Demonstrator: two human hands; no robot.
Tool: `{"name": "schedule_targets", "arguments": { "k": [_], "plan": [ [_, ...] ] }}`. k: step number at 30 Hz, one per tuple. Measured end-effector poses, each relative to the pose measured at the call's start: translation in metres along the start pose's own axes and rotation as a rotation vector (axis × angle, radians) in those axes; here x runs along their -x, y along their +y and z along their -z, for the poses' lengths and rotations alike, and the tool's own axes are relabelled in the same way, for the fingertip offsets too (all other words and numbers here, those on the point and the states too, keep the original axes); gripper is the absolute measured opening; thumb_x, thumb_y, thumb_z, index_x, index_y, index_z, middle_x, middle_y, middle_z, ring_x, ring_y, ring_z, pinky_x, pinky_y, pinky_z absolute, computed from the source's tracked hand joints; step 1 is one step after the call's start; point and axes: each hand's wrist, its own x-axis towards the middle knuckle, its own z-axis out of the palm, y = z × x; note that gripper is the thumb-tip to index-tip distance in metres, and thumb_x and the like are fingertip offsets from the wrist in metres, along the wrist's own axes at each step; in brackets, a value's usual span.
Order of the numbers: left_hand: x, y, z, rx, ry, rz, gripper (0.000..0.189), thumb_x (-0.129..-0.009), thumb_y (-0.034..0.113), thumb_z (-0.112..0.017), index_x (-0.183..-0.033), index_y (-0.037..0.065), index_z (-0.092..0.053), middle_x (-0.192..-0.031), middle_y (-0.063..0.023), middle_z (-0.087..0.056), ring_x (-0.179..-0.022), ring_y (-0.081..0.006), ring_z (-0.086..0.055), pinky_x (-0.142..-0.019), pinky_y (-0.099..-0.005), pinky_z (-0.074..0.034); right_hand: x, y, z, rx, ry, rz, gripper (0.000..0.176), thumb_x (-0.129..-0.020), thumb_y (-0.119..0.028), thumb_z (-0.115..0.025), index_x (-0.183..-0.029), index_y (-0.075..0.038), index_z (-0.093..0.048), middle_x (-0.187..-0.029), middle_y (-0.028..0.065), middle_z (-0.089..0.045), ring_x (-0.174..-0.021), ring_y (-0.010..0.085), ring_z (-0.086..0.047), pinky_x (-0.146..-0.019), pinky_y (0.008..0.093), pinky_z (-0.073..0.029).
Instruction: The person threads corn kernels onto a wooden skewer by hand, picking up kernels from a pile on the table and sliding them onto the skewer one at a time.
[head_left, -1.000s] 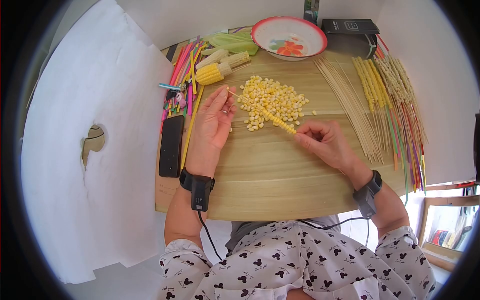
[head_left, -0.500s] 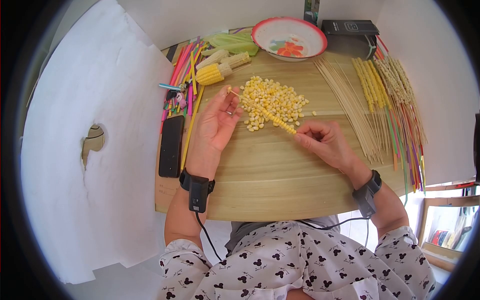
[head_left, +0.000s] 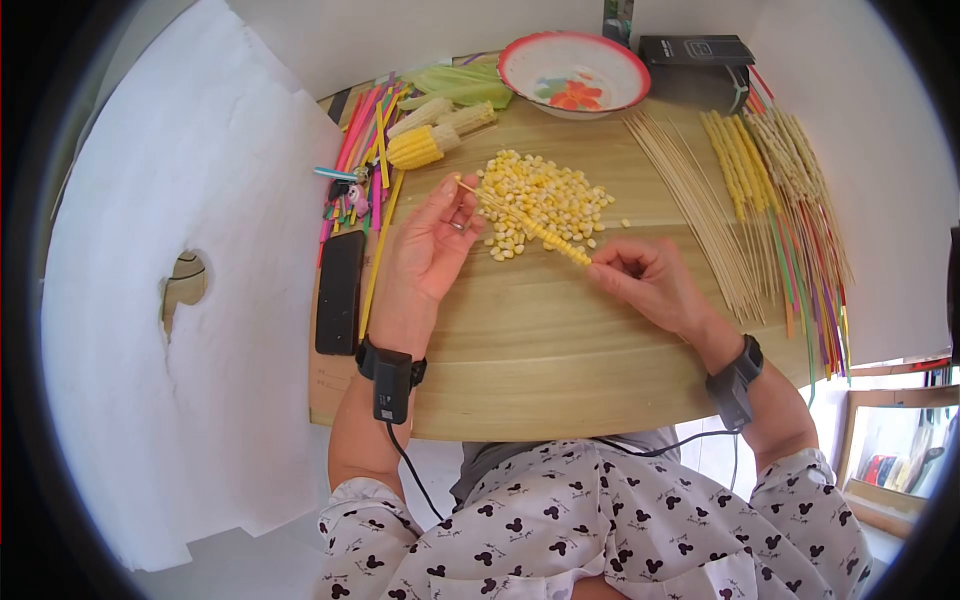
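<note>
Skewer (head_left: pixel 525 222) slants, tip toward upper left.

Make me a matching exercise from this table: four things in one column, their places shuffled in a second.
1. red-rimmed white enamel bowl
2. flat black phone
3. heap of loose yellow corn kernels
4. thin wooden skewer threaded with kernels

A. pinched between left hand and right hand
B. far edge of the round wooden table
C. table's left edge, left of the left hand
D. mid-table, just beyond the hands

Pairs: 1-B, 2-C, 3-D, 4-A.
</note>
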Motion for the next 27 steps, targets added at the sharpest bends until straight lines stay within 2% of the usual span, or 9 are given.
{"name": "schedule_targets", "arguments": {
  "k": [8, 10, 14, 16, 19, 23, 26, 27],
  "plan": [
    [0.009, -0.021, -0.017, -0.036, -0.013, 0.136, 0.019, -0.09, 0.01, -0.061, -0.108, 0.003, -0.06, -0.108, -0.0089, -0.063, -0.084, -0.0116, -0.056, -0.072, -0.0289, -0.047, 0.001, -0.002, -0.001, 0.042, 0.041, 0.021, 0.013, -0.089, -0.012, -0.063, -0.083, -0.001, -0.061, -0.061, -0.0066, -0.046, -0.056, 0.0009, -0.036, -0.048, 0.0213, -0.03],
    [0.01, -0.025, -0.015, -0.109, -0.133, 0.102, 0.021, -0.09, 0.007, -0.06, -0.11, 0.001, -0.06, -0.111, -0.0115, -0.061, -0.082, -0.0116, -0.054, -0.069, -0.025, -0.047, 0.001, -0.003, 0.0, 0.029, 0.035, 0.033, 0.014, -0.089, -0.013, -0.063, -0.083, -0.001, -0.061, -0.061, -0.0063, -0.046, -0.056, 0.0011, -0.037, -0.048, 0.0216, -0.03],
    [0.014, -0.026, -0.022, -0.145, -0.115, 0.064, 0.022, -0.09, 0.005, -0.06, -0.112, 0.0, -0.06, -0.111, -0.0125, -0.062, -0.08, -0.0111, -0.053, -0.062, -0.0207, -0.045, 0.002, -0.002, 0.0, 0.039, 0.047, 0.06, 0.014, -0.089, -0.014, -0.063, -0.083, -0.001, -0.061, -0.061, -0.0063, -0.046, -0.056, 0.0013, -0.037, -0.048, 0.0217, -0.031],
    [0.015, -0.028, -0.022, -0.249, -0.159, 0.054, 0.022, -0.09, 0.004, -0.06, -0.111, 0.0, -0.061, -0.11, -0.0118, -0.062, -0.08, -0.01, -0.053, -0.057, -0.0188, -0.043, 0.001, 0.0, 0.0, 0.052, 0.05, 0.089, 0.014, -0.089, -0.014, -0.063, -0.084, -0.001, -0.061, -0.061, -0.0063, -0.046, -0.055, 0.0015, -0.037, -0.048, 0.0218, -0.031],
    [0.018, -0.033, -0.025, -0.219, -0.123, 0.083, 0.021, -0.089, 0.005, -0.061, -0.11, 0.001, -0.062, -0.109, -0.0111, -0.063, -0.078, -0.0089, -0.054, -0.054, -0.0185, -0.041, 0.002, 0.0, 0.0, 0.039, 0.051, 0.079, 0.014, -0.089, -0.013, -0.063, -0.083, -0.001, -0.062, -0.061, -0.0061, -0.046, -0.055, 0.0015, -0.037, -0.048, 0.0216, -0.03],
    [0.018, -0.033, -0.025, -0.235, -0.088, 0.096, 0.022, -0.088, 0.005, -0.062, -0.11, 0.002, -0.062, -0.109, -0.0097, -0.063, -0.075, -0.0087, -0.054, -0.054, -0.0183, -0.041, 0.0, 0.004, 0.0, 0.036, 0.044, 0.08, 0.014, -0.089, -0.014, -0.063, -0.083, -0.002, -0.062, -0.061, -0.0068, -0.046, -0.056, 0.0009, -0.037, -0.048, 0.0213, -0.03],
    [0.02, -0.028, -0.033, -0.323, -0.031, 0.067, 0.024, -0.088, 0.007, -0.065, -0.111, 0.002, -0.063, -0.105, -0.0083, -0.064, -0.073, -0.0075, -0.054, -0.056, -0.0185, -0.041, -0.002, 0.007, 0.0, -0.056, 0.058, 0.054, 0.015, -0.089, -0.014, -0.064, -0.081, -0.001, -0.062, -0.061, -0.0079, -0.046, -0.056, 0.0, -0.037, -0.048, 0.0203, -0.03],
    [0.021, -0.025, -0.037, -0.479, -0.023, -0.047, 0.019, -0.087, 0.008, -0.065, -0.105, 0.002, -0.064, -0.099, -0.0057, -0.064, -0.069, -0.0077, -0.052, -0.055, -0.0191, -0.04, -0.004, 0.01, 0.001, -0.078, 0.095, 0.05, 0.016, -0.088, -0.014, -0.065, -0.08, -0.001, -0.062, -0.061, -0.0083, -0.047, -0.056, -0.0005, -0.037, -0.048, 0.0197, -0.03]
  ]
}}
